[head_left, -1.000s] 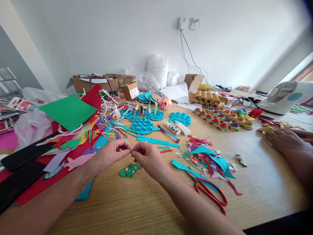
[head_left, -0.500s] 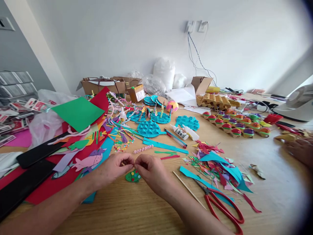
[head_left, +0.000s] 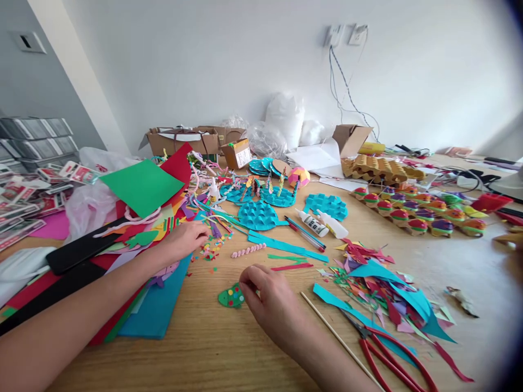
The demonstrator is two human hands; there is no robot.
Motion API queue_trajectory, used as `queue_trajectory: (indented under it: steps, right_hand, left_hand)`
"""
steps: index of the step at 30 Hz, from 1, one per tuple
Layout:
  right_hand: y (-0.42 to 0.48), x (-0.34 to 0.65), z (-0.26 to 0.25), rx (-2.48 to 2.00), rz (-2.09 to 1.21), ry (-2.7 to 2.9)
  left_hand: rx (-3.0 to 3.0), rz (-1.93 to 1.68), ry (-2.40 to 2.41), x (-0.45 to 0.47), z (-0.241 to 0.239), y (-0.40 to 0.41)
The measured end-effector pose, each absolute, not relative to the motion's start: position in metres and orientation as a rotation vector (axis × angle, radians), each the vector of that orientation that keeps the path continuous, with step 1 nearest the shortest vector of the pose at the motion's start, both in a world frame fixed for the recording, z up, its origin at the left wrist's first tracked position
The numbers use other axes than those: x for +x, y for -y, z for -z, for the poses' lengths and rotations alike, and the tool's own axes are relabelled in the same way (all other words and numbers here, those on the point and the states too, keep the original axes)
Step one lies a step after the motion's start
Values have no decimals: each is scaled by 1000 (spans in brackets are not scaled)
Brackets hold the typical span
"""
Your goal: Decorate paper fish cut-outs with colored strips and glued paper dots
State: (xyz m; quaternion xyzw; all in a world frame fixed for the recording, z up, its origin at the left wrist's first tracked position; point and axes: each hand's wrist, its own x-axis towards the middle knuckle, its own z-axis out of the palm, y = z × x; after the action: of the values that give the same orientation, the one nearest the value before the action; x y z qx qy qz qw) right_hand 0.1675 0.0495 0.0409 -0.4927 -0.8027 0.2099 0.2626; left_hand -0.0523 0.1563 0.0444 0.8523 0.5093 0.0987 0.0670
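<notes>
A green paper fish (head_left: 231,296) with red, yellow and pale dots lies flat on the wooden table (head_left: 204,354). Over its tail end is my right hand (head_left: 265,294), thumb and fingertips pinched together. What sits between them is hidden. My left hand (head_left: 186,240) reaches out to the left, its fingers bent inward beside a scatter of small coloured paper dots (head_left: 210,251). Whether it has hold of anything does not show. Beyond my right hand a twisted pink strip (head_left: 248,250) and thin green paper strips (head_left: 288,258) lie on the table.
Red-handled scissors (head_left: 370,340), a wooden stick (head_left: 337,335) and a heap of paper scraps (head_left: 376,277) lie to the right. Glue bottles (head_left: 312,223) and blue egg-carton pieces (head_left: 257,215) stand farther back. Coloured sheets (head_left: 151,318) and a black phone-like slab (head_left: 81,253) are at left.
My left hand has parted from my right and moved left and away, toward the paper dots. My right hand stays by the fish, slightly lower. The camera view has turned a little left.
</notes>
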Motion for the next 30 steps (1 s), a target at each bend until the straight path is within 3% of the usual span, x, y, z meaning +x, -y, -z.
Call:
queue_trajectory:
  steps: [13, 24, 30]
  right_hand:
    - [-53, 178, -46, -1331, -552, 2218]
    - [-53, 179, -45, -1337, -556, 2245]
    - [-53, 179, -46, -1329, -581, 2268]
  left_hand:
    - [2619, -67, -1246, -47, -42, -143]
    - [2421, -279, -1417, -43, -45, -158]
    - [2454, -197, -1422, -67, -55, -158]
